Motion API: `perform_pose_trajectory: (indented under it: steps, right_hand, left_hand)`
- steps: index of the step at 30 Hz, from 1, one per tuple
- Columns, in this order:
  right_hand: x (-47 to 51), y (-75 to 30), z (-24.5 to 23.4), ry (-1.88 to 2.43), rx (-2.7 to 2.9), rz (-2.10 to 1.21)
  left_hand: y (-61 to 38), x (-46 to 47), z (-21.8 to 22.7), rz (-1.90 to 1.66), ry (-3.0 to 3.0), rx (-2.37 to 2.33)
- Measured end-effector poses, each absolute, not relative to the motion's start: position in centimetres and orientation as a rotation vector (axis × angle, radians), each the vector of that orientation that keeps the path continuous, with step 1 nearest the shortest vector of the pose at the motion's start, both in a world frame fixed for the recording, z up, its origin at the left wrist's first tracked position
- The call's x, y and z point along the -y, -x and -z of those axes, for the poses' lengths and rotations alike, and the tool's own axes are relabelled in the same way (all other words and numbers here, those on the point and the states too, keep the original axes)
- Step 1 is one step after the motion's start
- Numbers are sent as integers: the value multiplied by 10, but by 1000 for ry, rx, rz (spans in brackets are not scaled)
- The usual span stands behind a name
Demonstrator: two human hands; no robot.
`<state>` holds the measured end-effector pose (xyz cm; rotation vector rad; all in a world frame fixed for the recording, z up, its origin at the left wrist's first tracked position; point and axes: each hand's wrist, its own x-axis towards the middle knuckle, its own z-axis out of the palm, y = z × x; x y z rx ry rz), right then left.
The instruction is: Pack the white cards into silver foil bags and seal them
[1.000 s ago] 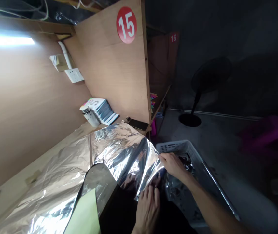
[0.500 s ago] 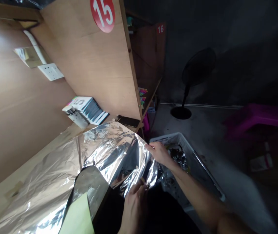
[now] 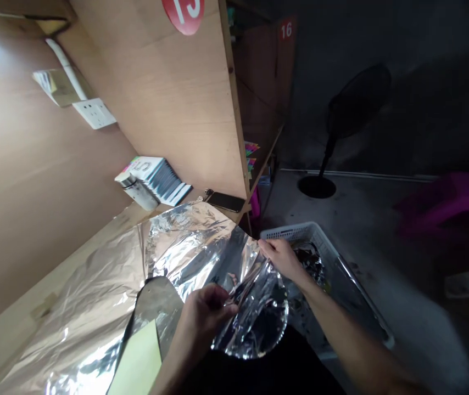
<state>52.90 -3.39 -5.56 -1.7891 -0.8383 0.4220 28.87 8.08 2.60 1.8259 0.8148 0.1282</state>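
Observation:
A large crinkled sheet of silver foil (image 3: 193, 247) lies over the wooden desk (image 3: 7, 323) and hangs off its right end. My left hand (image 3: 205, 310) is closed in a pinch on the foil's near edge. My right hand (image 3: 282, 258) grips the foil's right corner, just over a white plastic basket (image 3: 341, 263) on the floor. A rounded flap of foil (image 3: 259, 323) droops between the two hands. A dark flat piece with a pale yellow-green sheet (image 3: 141, 362) lies on the foil near me.
Behind the foil stand a stack of booklets (image 3: 160, 178), a small metal cup (image 3: 138, 192) and a black phone (image 3: 226, 202) against a wooden divider (image 3: 177, 109). The basket holds crumpled foil. A black floor fan (image 3: 333, 142) and a magenta stool (image 3: 452, 200) stand beyond.
My left hand has come up from below the foil and pinched its near edge. The right hand kept its hold on the corner, and the foil's hanging part has bunched into a rounded flap.

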Motion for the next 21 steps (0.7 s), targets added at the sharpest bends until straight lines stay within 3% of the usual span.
perform_pose_trajectory:
  steps: [6,11,16,21]
  right_hand:
    - [52,-529,35,1837,1134,-144]
    - [12,-545,18,1596,1438,-570]
    - [-70,-566,2,1498,1487,-589]
    - [-159,-568,-23,1841,1567,-396]
  left_hand:
    - [-297,-111,-47,-82,-1746,-680]
    - [-318,-148,-64,-98,-1990,-623]
    - [-339,-227,-74,-362,-2482,-794]
    - [-340,-274,-95,-690,-2666,-1081]
